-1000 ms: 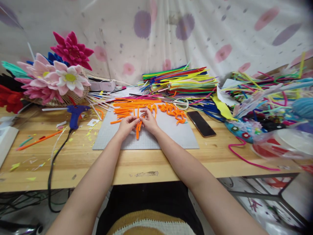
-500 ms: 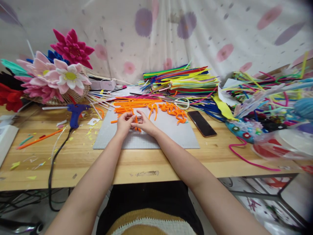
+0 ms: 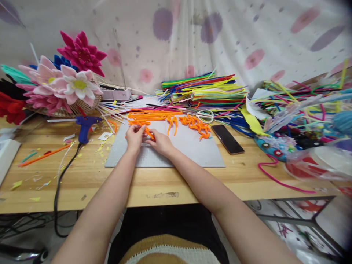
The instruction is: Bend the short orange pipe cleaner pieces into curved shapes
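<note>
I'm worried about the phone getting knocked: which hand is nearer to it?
Right. The right hand is left of the phone, over the gray mat; the left hand is farther left.

Fuzzy stems [image 3: 159,116] orange; mat [image 3: 189,154] grey; glue gun [image 3: 84,129] blue; phone [image 3: 227,139] black; backdrop [image 3: 132,22] white, spotted pink and purple.

I held a slender, fuzzy orange pipe-cleaner piece [image 3: 149,134] slantwise between left hand [image 3: 134,139] and right hand [image 3: 162,142], above the flat grey mat [image 3: 192,154].
</note>
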A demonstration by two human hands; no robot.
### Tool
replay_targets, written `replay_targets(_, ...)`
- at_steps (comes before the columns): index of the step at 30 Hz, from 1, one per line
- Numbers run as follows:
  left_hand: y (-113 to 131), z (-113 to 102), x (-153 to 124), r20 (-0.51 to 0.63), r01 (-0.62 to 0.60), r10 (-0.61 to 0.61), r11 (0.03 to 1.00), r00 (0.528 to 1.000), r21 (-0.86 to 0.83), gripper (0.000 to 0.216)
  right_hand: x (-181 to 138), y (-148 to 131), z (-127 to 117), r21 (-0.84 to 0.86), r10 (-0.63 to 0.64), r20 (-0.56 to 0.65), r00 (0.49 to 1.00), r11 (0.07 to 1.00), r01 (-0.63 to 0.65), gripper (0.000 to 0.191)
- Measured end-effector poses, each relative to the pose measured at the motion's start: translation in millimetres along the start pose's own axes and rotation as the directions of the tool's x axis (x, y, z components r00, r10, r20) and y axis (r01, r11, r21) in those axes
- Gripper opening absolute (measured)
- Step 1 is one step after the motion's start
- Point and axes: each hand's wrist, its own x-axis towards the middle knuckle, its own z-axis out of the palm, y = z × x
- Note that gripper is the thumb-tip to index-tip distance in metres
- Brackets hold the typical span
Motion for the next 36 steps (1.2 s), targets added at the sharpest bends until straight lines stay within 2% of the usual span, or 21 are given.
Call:
replay_targets(3,1,1,-1,-0.01,-0.011,0.011,1.0,1.0,0.009,0.025,1,-1,-2,-0.183,0.027,-0.024,0.999,0.983,-0.03,0.035)
replay_targets(6,2,0,-1,-0.016,-0.009,0.009,1.0,1.0,-0.005,0.026,1,2,-5,-0.278,0.013,-0.017,1.0,0.96,-0.017,0.033)
replay_targets(10,0,0,0,0.015,-0.007,0.007,1.0,1.0,-0.007,0.026,1,4,-6,-0.271,-0.121,-0.068,0.99,0.958,0.098,0.041)
replay_targets(15,-2,0,1,0.002,-0.007,0.008,1.0,1.0,-0.018,0.026,4,6,-3,-0.297,-0.249,-0.117,0.961,0.933,0.205,0.029)
replay_targets(18,2,-2,4,-0.043,0.025,-0.028,0.997,0.999,-0.067,0.024,4,8,-5,-0.314,-0.341,-0.199,0.919,0.91,0.269,0.028)
replay_targets(22,10,-7,8,-0.072,0.096,-0.111,0.977,0.991,-0.19,0.017,0,10,-10,-0.322,-0.458,-0.324,0.828,0.876,0.358,0.029)
replay_targets(25,18,-12,11,-0.093,0.174,-0.212,0.936,0.973,-0.306,0.013,-2,12,-12,-0.321,-0.513,-0.394,0.763,0.855,0.409,0.028)
replay_targets(27,23,-14,13,-0.121,0.199,-0.256,0.914,0.959,-0.354,0.015,-2,14,-11,-0.309,-0.529,-0.415,0.74,0.847,0.432,0.027)
replay_targets(29,27,-16,15,-0.155,0.192,-0.266,0.907,0.951,-0.375,0.016,-1,14,-10,-0.285,-0.524,-0.415,0.743,0.851,0.441,0.027)
replay_targets(31,27,-18,18,-0.191,0.176,-0.262,0.909,0.946,-0.377,0.017,-1,13,-9,-0.252,-0.498,-0.391,0.774,0.867,0.43,0.028)
replay_targets(34,25,-22,23,-0.236,0.139,-0.238,0.919,0.942,-0.368,0.017,-2,10,-10,-0.199,-0.408,-0.303,0.861,0.911,0.362,0.028)
replay_targets(36,21,-25,26,-0.252,0.073,-0.161,0.942,0.954,-0.327,0.016,-4,7,-13,-0.159,-0.325,-0.238,0.915,0.943,0.294,0.026)
